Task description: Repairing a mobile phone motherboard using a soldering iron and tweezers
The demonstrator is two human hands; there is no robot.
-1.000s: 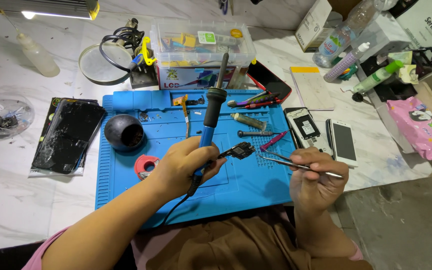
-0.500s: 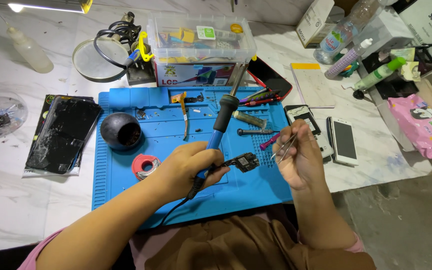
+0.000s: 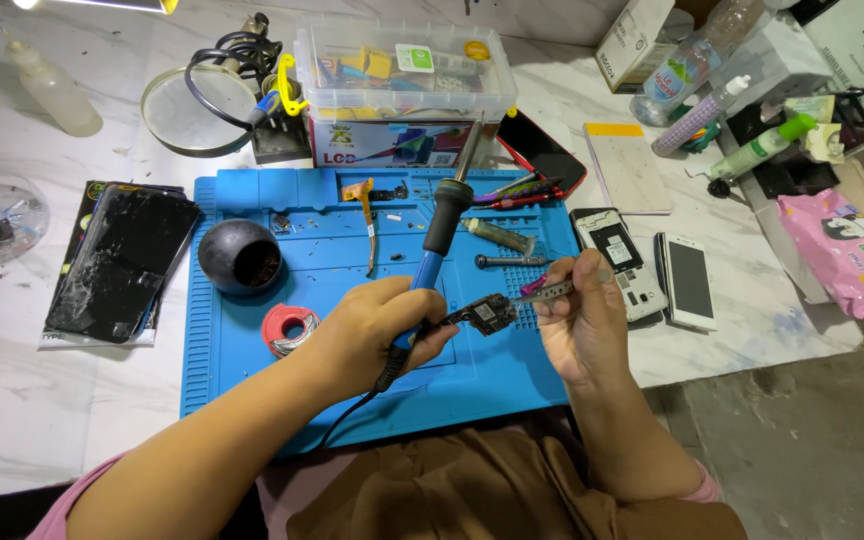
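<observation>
A white marbled desk [image 3: 12,400] carries a blue work mat [image 3: 252,370], crowded with small tools, a red solder spool [image 3: 289,327] and a dark round pot [image 3: 240,257]; a clear parts box [image 3: 402,70] stands behind the mat, and two phones [image 3: 652,270] lie off its right edge.

The left hand [image 3: 377,330] grips a blue-handled soldering iron [image 3: 432,250], fingers wrapped tight round the grip, tip pointing up and away toward the parts box. The same hand pinches a small dark circuit board [image 3: 487,315] above the middle of the mat.

The right hand [image 3: 577,320] holds slim tweezers [image 3: 544,292], fingers closed narrowly on them. A second ago that hand lay lower and flatter, the tweezers pointing out to the right — now it has risen and turned, and the tweezer tips sit just beside the board's right edge. The iron has tilted a little rightward but remains clear of the board, so, judging by this, the tweezers are the tool now engaged, not the heat.
</observation>
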